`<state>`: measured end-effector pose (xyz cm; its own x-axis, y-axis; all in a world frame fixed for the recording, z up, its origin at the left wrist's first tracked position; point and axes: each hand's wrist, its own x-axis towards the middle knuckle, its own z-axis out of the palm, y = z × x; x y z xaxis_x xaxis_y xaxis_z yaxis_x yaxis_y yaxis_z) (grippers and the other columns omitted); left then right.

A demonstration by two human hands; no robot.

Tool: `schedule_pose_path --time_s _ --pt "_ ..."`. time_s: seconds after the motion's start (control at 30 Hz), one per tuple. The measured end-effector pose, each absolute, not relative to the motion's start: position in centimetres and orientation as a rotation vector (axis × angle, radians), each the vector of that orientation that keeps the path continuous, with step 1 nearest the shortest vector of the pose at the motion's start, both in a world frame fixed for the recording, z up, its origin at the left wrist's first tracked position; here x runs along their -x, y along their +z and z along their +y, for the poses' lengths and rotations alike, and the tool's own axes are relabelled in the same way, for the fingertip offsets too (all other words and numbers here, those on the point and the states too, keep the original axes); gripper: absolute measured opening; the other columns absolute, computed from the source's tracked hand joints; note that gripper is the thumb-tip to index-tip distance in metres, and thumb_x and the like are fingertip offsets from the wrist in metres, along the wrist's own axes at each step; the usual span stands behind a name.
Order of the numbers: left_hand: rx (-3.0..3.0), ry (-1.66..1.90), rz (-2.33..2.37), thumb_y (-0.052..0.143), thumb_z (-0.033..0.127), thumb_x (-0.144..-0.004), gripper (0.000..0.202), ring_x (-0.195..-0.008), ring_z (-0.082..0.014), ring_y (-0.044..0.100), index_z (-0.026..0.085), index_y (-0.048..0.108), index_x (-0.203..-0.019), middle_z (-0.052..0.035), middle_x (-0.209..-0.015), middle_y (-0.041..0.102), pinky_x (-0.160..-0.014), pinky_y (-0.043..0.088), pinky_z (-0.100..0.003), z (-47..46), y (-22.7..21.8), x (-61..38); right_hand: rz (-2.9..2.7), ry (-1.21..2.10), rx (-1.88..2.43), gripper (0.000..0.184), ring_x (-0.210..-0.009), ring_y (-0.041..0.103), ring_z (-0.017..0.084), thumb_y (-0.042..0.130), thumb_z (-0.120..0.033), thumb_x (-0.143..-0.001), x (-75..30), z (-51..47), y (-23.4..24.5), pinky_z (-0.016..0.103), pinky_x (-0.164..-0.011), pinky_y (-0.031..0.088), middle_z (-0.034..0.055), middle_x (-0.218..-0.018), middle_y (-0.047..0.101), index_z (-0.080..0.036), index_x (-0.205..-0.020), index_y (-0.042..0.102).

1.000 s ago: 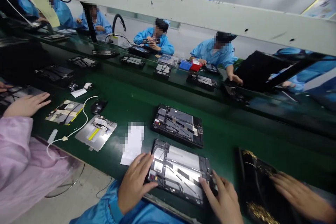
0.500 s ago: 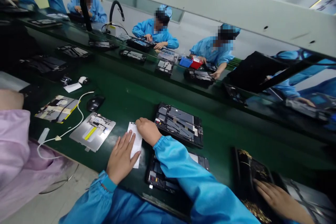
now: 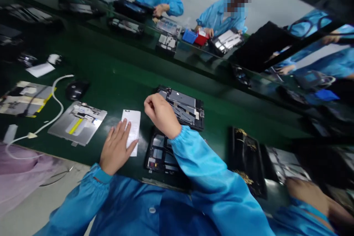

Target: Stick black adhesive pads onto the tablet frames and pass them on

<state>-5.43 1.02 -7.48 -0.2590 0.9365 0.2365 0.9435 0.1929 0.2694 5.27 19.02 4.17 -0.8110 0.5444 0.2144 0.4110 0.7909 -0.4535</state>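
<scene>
Left hand spread flat over the white slip on the green bench; opened device right of the slip; right hand, fingers curled, also right of it, any pinch can't be told; second device farther right, beyond.

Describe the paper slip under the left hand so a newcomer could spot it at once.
On the green workbench, go to the near edge by the blue smock. There, the spread left hand partly covers the paper slip. Unlike the silver metal plate to its left and the opened black device to its right, it is white with a small black mark at its far end.
</scene>
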Motion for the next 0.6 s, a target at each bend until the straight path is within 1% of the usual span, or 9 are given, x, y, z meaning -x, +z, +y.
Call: schedule_pose_path --time_s 0.07,0.13,0.17,0.2,0.3,0.37,0.43,0.5,0.6 --pt "1.896 -0.637 -2.405 0.042 0.050 -0.101 0.068 -0.151 -0.0386 0.028 0.017 0.026 -0.158 -0.0169 -0.166 0.022 -0.120 0.029 -0.059 1.2 -7.2 5.6 -2.486 0.836 0.526 0.013 -0.087 0.058 0.017 0.045 -0.021 -0.103 -10.5 17.4 5.5 0.030 -0.081 0.050 0.0036 -0.091 0.058 -0.020 -0.094 0.055" --pt "1.865 -0.745 -2.351 0.047 0.045 -0.100 0.066 -0.151 -0.0410 0.027 0.018 0.030 -0.157 -0.0181 -0.167 0.019 -0.119 0.029 -0.062 1.0 -6.7 5.7 -2.444 1.005 0.496 0.011 -0.086 0.059 0.017 0.048 -0.021 -0.102 -16.0 14.9 5.4 0.030 -0.079 0.052 0.0032 -0.091 0.059 -0.022 -0.094 0.054" --pt "1.843 -0.808 -2.298 0.051 0.042 -0.099 0.064 -0.150 -0.0406 0.031 0.019 0.033 -0.156 -0.0179 -0.166 0.022 -0.119 0.028 -0.062 0.7 -6.5 5.6 -2.442 1.037 0.549 0.009 -0.090 0.060 0.017 0.049 -0.021 -0.102 -18.5 13.5 4.7 0.031 -0.080 0.053 0.0043 -0.094 0.061 -0.023 -0.096 0.055" --pt "1.827 -0.866 -2.231 0.056 0.039 -0.097 0.062 -0.147 -0.0389 0.037 0.021 0.038 -0.153 -0.0170 -0.164 0.030 -0.120 0.028 -0.060 0.4 -6.3 5.4 -2.436 1.030 0.639 0.008 -0.095 0.062 0.018 0.050 -0.020 -0.101 -20.8 12.1 3.7 0.032 -0.083 0.054 0.0059 -0.100 0.062 -0.023 -0.098 0.056" --pt "1.877 -1.009 -2.060 0.069 0.028 -0.089 0.048 -0.133 -0.0312 0.056 0.025 0.057 -0.135 -0.0123 -0.145 0.057 -0.120 0.033 -0.054 -0.7 -5.4 3.5 -2.396 0.880 0.889 0.010 -0.105 0.064 0.021 0.053 -0.015 -0.099 -25.3 8.4 0.1 0.035 -0.086 0.057 0.0096 -0.110 0.063 -0.023 -0.103 0.058" --pt "2.035 -1.061 -1.979 0.072 0.024 -0.087 0.036 -0.126 -0.0280 0.061 0.023 0.063 -0.122 -0.0095 -0.130 0.067 -0.118 0.036 -0.052 -1.2 -4.8 1.2 -2.381 0.746 0.954 0.015 -0.104 0.066 0.021 0.055 -0.012 -0.097 -26.4 6.7 -1.8 0.035 -0.086 0.058 0.0100 -0.108 0.065 -0.023 -0.105 0.059" --pt "2.222 -1.089 -1.901 0.073 0.022 -0.087 0.029 -0.125 -0.0263 0.061 0.021 0.065 -0.115 -0.0078 -0.121 0.071 -0.118 0.037 -0.050 -1.2 -4.3 -1.4 -2.385 0.601 0.953 0.019 -0.100 0.068 0.021 0.056 -0.009 -0.096 -26.4 5.7 -2.8 0.037 -0.084 0.059 0.0096 -0.104 0.068 -0.023 -0.108 0.060" --pt "2.352 -1.115 -1.832 0.071 0.020 -0.088 0.024 -0.125 -0.0243 0.061 0.019 0.066 -0.111 -0.0065 -0.117 0.072 -0.117 0.039 -0.045 -1.0 -4.1 -3.7 -2.398 0.483 0.931 0.021 -0.097 0.068 0.022 0.058 -0.007 -0.095 -26.0 5.4 -3.1 0.038 -0.084 0.060 0.0095 -0.101 0.069 -0.022 -0.109 0.060" --pt "2.402 -1.167 -1.829 0.069 0.018 -0.090 0.016 -0.122 -0.0218 0.062 0.017 0.067 -0.106 -0.0053 -0.112 0.073 -0.114 0.042 -0.041 -0.3 -4.4 -5.4 -2.421 0.420 0.906 0.022 -0.098 0.068 0.023 0.060 -0.007 -0.094 -25.6 5.6 -3.2 0.039 -0.085 0.060 0.0104 -0.101 0.070 -0.020 -0.111 0.061"
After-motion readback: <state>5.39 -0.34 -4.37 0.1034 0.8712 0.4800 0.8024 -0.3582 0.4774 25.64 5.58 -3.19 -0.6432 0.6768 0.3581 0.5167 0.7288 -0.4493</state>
